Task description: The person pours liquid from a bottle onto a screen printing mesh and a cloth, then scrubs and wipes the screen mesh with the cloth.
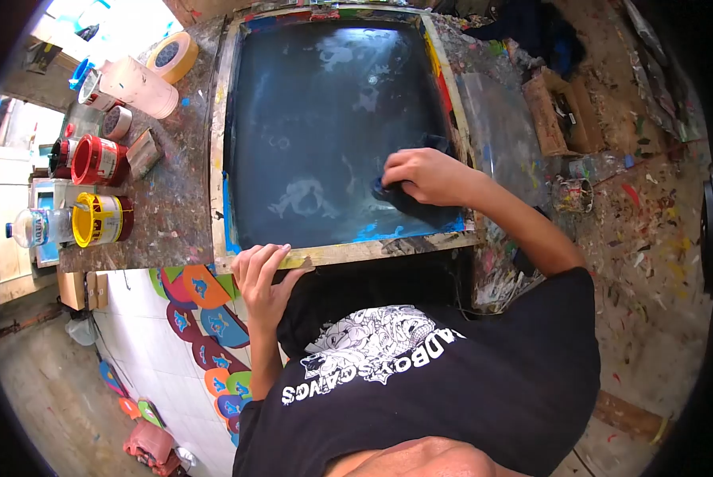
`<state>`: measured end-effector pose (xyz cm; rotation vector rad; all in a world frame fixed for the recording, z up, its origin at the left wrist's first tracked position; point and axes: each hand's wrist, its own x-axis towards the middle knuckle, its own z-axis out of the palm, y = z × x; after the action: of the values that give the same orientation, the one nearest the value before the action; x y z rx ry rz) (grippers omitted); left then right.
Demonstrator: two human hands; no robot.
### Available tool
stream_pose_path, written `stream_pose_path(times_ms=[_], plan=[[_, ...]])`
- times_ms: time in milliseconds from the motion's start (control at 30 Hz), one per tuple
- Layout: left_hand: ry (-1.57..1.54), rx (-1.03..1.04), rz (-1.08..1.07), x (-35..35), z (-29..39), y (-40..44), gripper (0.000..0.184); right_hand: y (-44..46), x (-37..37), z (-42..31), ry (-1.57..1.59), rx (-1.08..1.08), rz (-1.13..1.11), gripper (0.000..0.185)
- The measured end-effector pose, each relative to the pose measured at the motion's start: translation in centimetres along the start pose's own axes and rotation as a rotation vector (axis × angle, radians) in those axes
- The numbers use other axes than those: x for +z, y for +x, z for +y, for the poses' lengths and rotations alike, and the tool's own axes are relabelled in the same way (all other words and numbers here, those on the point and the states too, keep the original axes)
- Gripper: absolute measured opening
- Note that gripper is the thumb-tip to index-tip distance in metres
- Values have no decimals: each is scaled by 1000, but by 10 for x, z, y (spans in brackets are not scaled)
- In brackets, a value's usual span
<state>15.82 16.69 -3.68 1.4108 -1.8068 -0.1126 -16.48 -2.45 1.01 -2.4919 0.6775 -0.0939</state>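
Note:
A large screen with dark mesh (309, 111) lies in a wooden frame (348, 253) on the table. Pale figure shapes show in the mesh, and blue marks run along its near edge. My right hand (424, 176) is closed on a dark cloth (420, 208) that rests on the mesh at the lower right. At the frame's near left corner, my left hand (263, 278) grips the wooden edge, with its fingers over the top of the wood and the thumb reaching to the right.
Red (98, 160) and yellow (98, 219) paint tubs, a water bottle (37, 228), a tape roll (174, 57) and a pinkish container (139, 86) stand at left. At right are a cardboard box (561, 114) and a paint-stained can (573, 195).

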Motion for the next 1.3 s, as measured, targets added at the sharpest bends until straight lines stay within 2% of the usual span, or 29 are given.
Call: stream_pose_path(times_ms=[67,133,233,367,467,533,567,667,700,733,800,933,1000,1067,1100,1133,1167,1200,1267,1300], plan=[[-3,-9,-8,2,-2,-3,50,-21,-9,16,-184,93,23,28],[-8,-6,-18,3,-2,-3,51,-37,-28,19,-204,140,0,27],[5,-21,-30,5,-4,-6,52,-46,-48,2,31,292,43,32],[11,-35,-50,14,-10,-14,53,-49,-54,-12,-37,365,63,40],[19,-36,-53,18,-12,-16,53,-48,-40,-10,-28,493,96,50],[15,-34,-52,19,-13,-17,53,-47,-14,-10,-309,473,230,68],[11,-37,-51,18,-14,-17,53,-44,-6,-14,-456,475,192,86],[17,-38,-60,18,-15,-18,53,-44,24,-3,-643,484,199,96],[22,-36,-60,17,-15,-18,53,-43,27,1,-647,500,137,78],[16,-42,-64,17,-14,-17,53,-42,29,2,-646,497,140,78],[10,-50,-64,17,-15,-16,53,-37,27,0,-519,595,34,53],[4,-79,-118,7,-8,-6,56,-28,24,-5,-369,584,20,52],[0,-95,-138,-5,-8,3,58,-15,24,-23,33,357,438,39],[-43,-66,64,-18,-16,7,58,10,10,-53,136,360,457,39],[52,-90,169,-23,-32,1,57,25,8,-65,234,388,477,39],[111,-200,287,-29,-48,-2,58,42,11,-69,246,356,460,39],[176,-303,415,-36,-63,-1,58,60,12,-70,245,278,526,40],[211,-315,439,-46,-78,1,58,78,13,-73,248,201,591,41],[186,-532,776,-71,-106,10,65,121,14,-91,231,68,605,43],[219,-532,804,-84,-115,14,65,144,16,-101,172,-56,642,41]])
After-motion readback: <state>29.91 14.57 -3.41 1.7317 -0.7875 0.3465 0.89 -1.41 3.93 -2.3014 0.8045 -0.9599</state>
